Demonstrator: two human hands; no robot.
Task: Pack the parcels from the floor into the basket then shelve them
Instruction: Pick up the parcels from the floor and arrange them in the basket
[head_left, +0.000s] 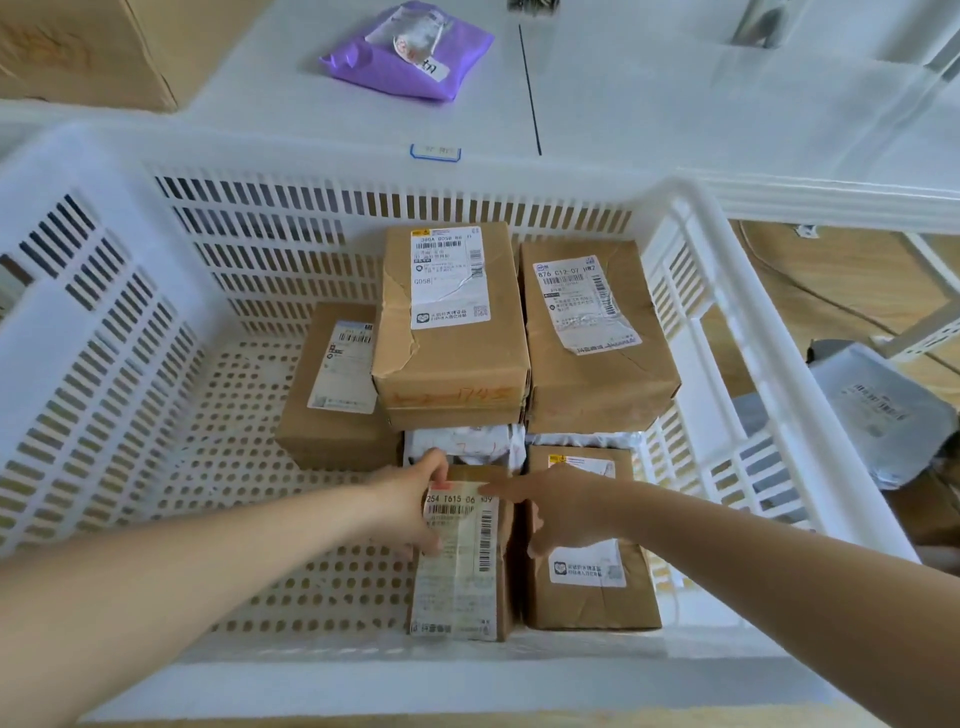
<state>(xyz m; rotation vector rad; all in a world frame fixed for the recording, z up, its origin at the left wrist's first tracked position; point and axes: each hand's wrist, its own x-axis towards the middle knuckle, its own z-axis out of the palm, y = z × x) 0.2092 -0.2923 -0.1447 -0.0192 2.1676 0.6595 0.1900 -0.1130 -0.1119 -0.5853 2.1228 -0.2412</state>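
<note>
My left hand (415, 499) and right hand (556, 506) both grasp the narrow labelled parcel (460, 566) at its far end; it rests on the floor of the white basket (104, 374), near wall, touching a brown box (592, 587) on its right. Four more brown parcels sit beyond. A purple mailer (410, 52) lies on the shelf (675, 104) behind. Grey bags (872, 410) lie on the floor, right.

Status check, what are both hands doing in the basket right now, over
Left hand and right hand both grip the narrow labelled parcel in the basket. Brown box tight on its right, white bag behind.
</note>
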